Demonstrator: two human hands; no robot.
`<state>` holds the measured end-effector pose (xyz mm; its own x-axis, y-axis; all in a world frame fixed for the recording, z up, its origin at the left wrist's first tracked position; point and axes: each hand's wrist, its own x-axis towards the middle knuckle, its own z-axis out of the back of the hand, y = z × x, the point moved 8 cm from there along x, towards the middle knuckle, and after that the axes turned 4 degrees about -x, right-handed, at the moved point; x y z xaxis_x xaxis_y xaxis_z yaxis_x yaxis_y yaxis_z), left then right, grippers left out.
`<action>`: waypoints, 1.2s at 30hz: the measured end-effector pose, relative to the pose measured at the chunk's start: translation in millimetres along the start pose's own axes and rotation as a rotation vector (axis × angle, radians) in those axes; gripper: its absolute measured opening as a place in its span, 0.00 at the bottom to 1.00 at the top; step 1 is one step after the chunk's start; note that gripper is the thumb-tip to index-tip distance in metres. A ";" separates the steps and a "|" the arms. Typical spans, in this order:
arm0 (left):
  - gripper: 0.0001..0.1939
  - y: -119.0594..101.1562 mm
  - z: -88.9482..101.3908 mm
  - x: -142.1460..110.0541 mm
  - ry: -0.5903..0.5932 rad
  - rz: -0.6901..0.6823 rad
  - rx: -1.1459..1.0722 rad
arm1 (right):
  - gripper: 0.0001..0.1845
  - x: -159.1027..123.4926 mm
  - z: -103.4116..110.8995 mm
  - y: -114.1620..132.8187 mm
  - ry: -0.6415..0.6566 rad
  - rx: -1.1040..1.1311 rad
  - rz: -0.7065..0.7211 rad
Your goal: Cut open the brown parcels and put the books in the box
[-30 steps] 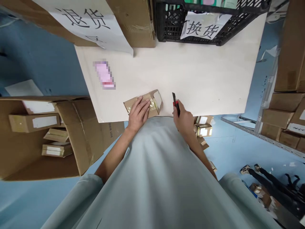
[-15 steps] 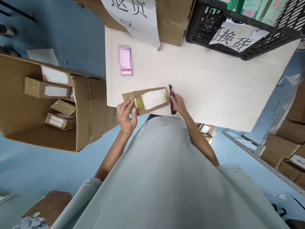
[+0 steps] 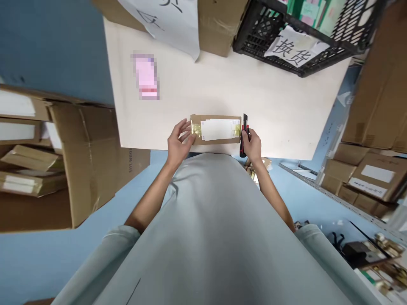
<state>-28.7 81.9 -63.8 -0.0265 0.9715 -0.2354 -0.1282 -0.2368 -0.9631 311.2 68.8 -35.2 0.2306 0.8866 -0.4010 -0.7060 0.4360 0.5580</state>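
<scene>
A small flat cardboard box [image 3: 217, 129] with a white label and yellowish clear tape at both ends lies near the front edge of the white table. My left hand [image 3: 180, 142] grips its left end, the thumb on the taped top and the fingers at the end face. In my right hand [image 3: 252, 145] is a red and black utility knife [image 3: 244, 134], held upright in the picture alongside the box's right end. Whether the blade is out cannot be made out.
On the table stand a large carton [image 3: 216, 29] with a hanging paper sign, a black crate [image 3: 254, 46] of green packages and a blurred pink item [image 3: 147, 78]. An open carton [image 3: 85, 165] holding several parcels is at left. Shelved boxes [image 3: 365, 173] are at right.
The box has turned level and come more squarely before me. My left hand has shifted its hold at the box's left end. The knife stays by the right end, and the view has swung.
</scene>
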 end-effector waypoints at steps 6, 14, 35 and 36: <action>0.21 15.5 -30.1 19.6 0.188 -0.036 -0.033 | 0.31 -14.3 21.2 4.8 -0.062 -0.276 -0.041; 0.22 33.2 -34.0 31.5 0.250 -0.020 -0.023 | 0.27 -34.5 -8.5 100.4 0.270 -0.608 0.254; 0.23 35.3 -38.9 35.3 0.215 0.040 -0.097 | 0.30 -19.2 -54.6 151.4 0.552 -1.122 0.421; 0.23 36.0 -39.0 35.0 0.213 0.046 -0.098 | 0.31 -19.9 -55.1 154.0 0.556 -1.128 0.428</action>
<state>4.5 107.2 -111.9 0.1810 0.9392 -0.2918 -0.0350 -0.2903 -0.9563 161.0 109.8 18.7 -0.2598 0.6225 -0.7383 -0.8811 -0.4657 -0.0826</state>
